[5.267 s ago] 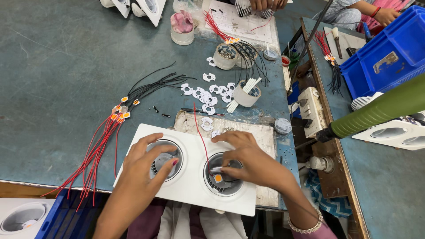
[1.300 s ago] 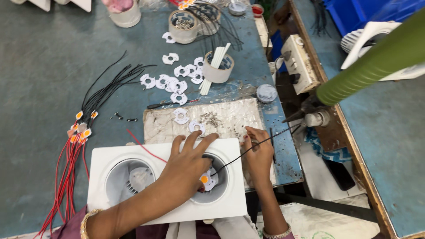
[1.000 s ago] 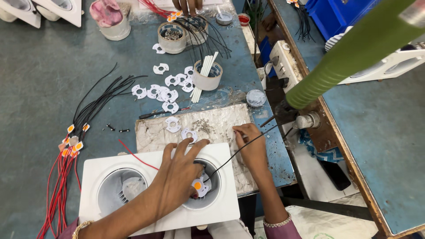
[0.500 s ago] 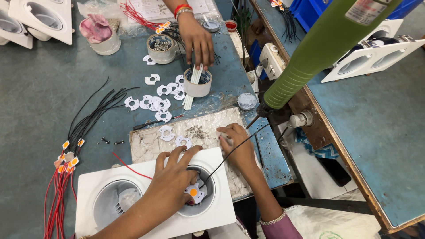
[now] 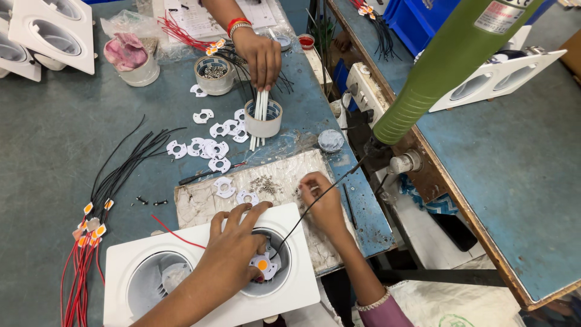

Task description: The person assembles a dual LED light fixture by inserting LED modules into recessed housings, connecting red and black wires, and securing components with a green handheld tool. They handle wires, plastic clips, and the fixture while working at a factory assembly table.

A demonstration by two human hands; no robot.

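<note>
Left hand (image 5: 233, 254) is pinning the orange-centred chip (image 5: 262, 265) under its fingertips; right hand (image 5: 324, 203), just right, is pinching among loose screws (image 5: 264, 184).

- Light housing (image 5: 296, 289): white plastic, showing smooth and matt.
- Work mat (image 5: 200, 203): cloth or paper, looking worn, rough and stained.
- Table (image 5: 54, 139): showing a scuffed, matt blue-grey surface.
- Tool body (image 5: 448, 60): showing ribbed green plastic.

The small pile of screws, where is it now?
In the head view, the screws lie on the worn mat, just left of the right hand, above the white lamp housing.
</note>
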